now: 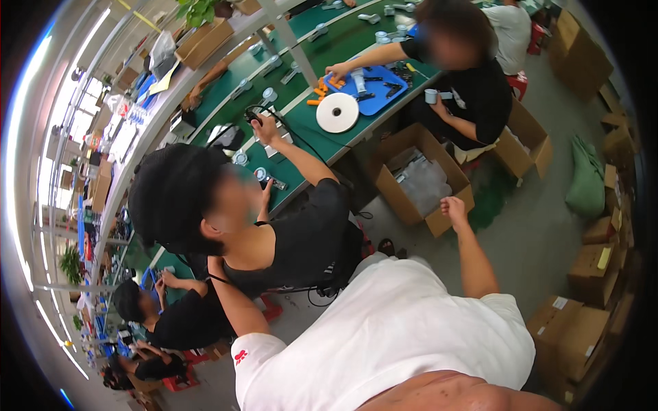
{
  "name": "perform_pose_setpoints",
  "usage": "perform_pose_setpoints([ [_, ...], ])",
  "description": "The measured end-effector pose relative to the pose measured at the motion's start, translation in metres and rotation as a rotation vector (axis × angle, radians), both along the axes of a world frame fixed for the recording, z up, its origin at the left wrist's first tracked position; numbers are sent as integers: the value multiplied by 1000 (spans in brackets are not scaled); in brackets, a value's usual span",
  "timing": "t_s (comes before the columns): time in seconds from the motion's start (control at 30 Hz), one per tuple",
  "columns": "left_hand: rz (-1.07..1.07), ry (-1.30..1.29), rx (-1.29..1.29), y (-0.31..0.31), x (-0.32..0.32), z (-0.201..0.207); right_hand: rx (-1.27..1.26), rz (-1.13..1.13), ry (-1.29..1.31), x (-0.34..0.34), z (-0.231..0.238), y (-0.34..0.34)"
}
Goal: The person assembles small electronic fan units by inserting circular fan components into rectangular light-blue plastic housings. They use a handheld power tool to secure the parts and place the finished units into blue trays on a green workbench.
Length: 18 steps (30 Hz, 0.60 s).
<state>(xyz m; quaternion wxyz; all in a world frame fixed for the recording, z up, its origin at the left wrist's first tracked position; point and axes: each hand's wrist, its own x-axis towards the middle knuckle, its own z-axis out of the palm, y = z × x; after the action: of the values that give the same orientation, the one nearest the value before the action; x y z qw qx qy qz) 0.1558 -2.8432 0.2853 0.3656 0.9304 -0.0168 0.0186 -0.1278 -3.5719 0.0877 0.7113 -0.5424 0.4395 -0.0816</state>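
Note:
My right hand [452, 211] is raised at the right of the middle, its fingers curled into a loose fist with nothing visible in it. Just beyond it stands an open cardboard box [449, 164] holding clear plastic bags [421, 181]. My left forearm [236, 301] reaches up beside a seated co-worker in a black cap [171, 198]; the hand itself is hidden behind that person. This co-worker holds a black corded tool [253, 115] in one hand and a pale blue and grey device [274, 182] in the other, over the green workbench [301, 144].
Across the bench, another person reaches to a blue tray [384, 103] with black and orange parts, beside a white disc [337, 113]. Cardboard boxes [565, 329] and a green sack [584, 175] line the right side. More seated workers [178, 308] are at the lower left.

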Motion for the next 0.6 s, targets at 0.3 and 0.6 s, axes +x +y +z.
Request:
perform_pose_setpoints([
  [0.3,170,-19,1,-11,-5,13,408,262,-13,173,-4,33],
  [0.6,446,-105,-7,-32,-10,26,317,780,-109,456,35,103],
])
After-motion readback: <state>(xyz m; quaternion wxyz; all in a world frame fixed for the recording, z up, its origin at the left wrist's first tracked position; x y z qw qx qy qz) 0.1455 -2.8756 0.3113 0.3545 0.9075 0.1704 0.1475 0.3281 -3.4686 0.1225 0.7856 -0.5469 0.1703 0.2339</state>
